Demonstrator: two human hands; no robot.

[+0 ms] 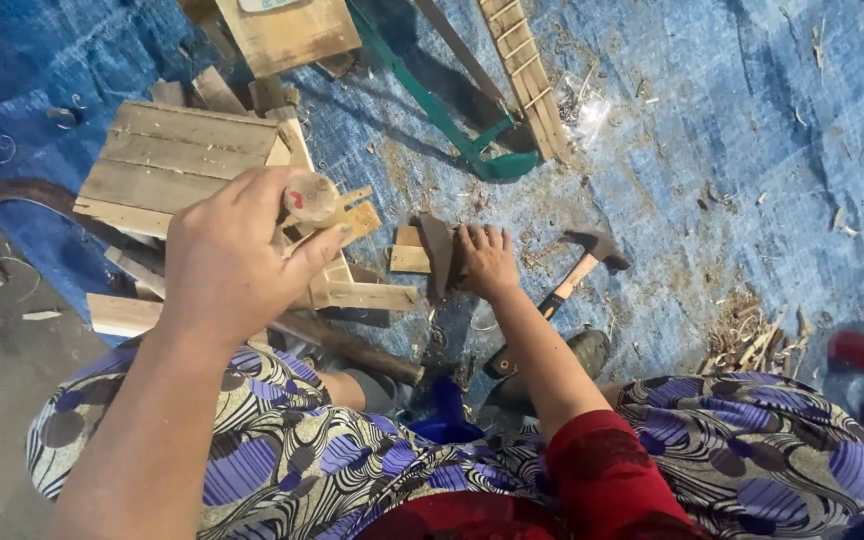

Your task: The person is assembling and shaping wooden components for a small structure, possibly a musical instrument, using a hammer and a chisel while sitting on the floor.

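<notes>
Head view, person seated over a blue tarp (712,120) littered with wood shavings. Left hand (227,262) raised close to the camera, fingers clenched around a short wooden handle (310,196) with a rounded end and a red mark on it; what the handle belongs to is hidden behind the hand. Right hand (485,260) is down on the tarp near its middle, fingers wrapped over a dark wedge-shaped block (438,252), grasping it upright against a small flat wood piece (409,252).

Hammer (574,275) lies just right of the right hand, head pointing away, untouched. Slatted wooden panel (180,165) sits toward the tarp's left edge, behind the left hand, with loose wood offcuts (364,295) between it and the block. Green-framed saw (452,125) lies toward the top edge, next to a long notched wooden strip (524,70). Pile of shavings (752,335) near the right knee. Patterned purple skirt (372,470) across the lap, red sleeve (602,470) on the right arm.
</notes>
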